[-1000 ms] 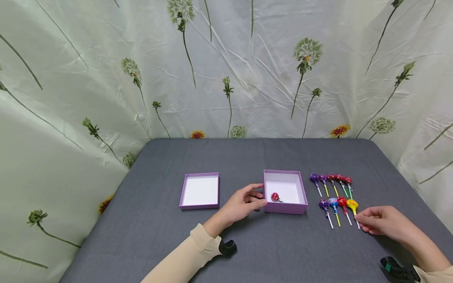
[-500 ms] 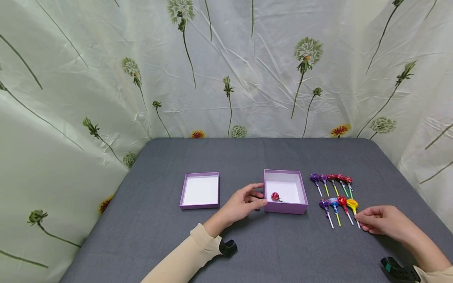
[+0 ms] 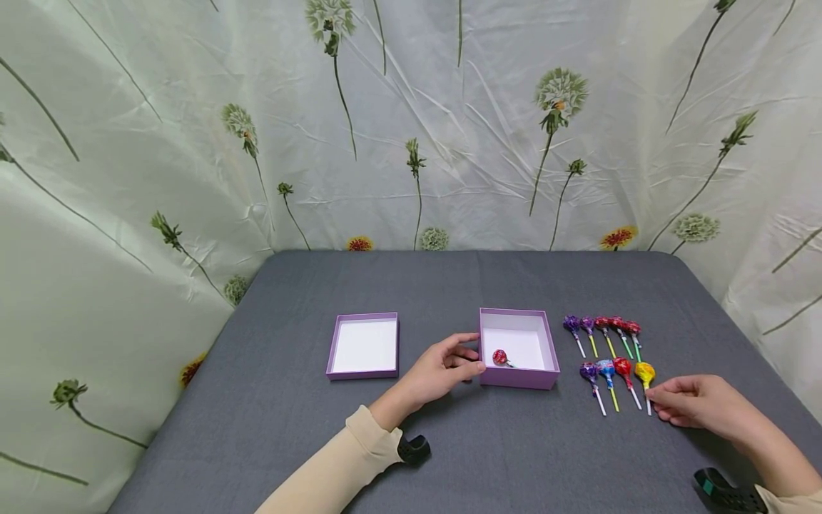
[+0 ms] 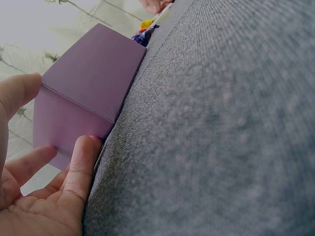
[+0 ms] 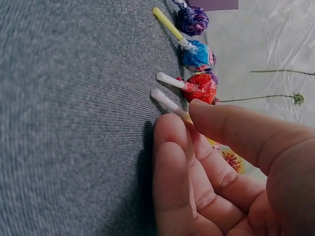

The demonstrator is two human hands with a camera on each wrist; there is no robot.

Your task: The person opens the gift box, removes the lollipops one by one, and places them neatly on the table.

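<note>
A purple box (image 3: 520,378) with a white inside stands open-topped, holding a red-wrapped lollipop (image 3: 499,357) near its front wall. My left hand (image 3: 443,371) rests its fingertips against the box's left side; in the left wrist view the thumb and fingers (image 4: 81,167) lie extended along the purple wall. At the right, my right hand (image 3: 700,403) pinches the white stick of a yellow lollipop (image 3: 645,373) between thumb and forefinger. That lollipop is the rightmost of the front row, beside a red lollipop (image 3: 622,366). In the right wrist view its yellow head is mostly hidden behind the fingers.
The purple lid (image 3: 364,346) lies inside-up left of the box. A back row of purple and red lollipops (image 3: 601,323) lies behind the front row, which also has a blue lollipop (image 3: 606,368) and a purple one (image 3: 588,371). A grey cloth (image 3: 308,285) covers the table.
The yellow lollipop has shifted slightly right, away from the red one, and its stick has turned to point straighter toward me. My left hand and the box have stayed in place.
</note>
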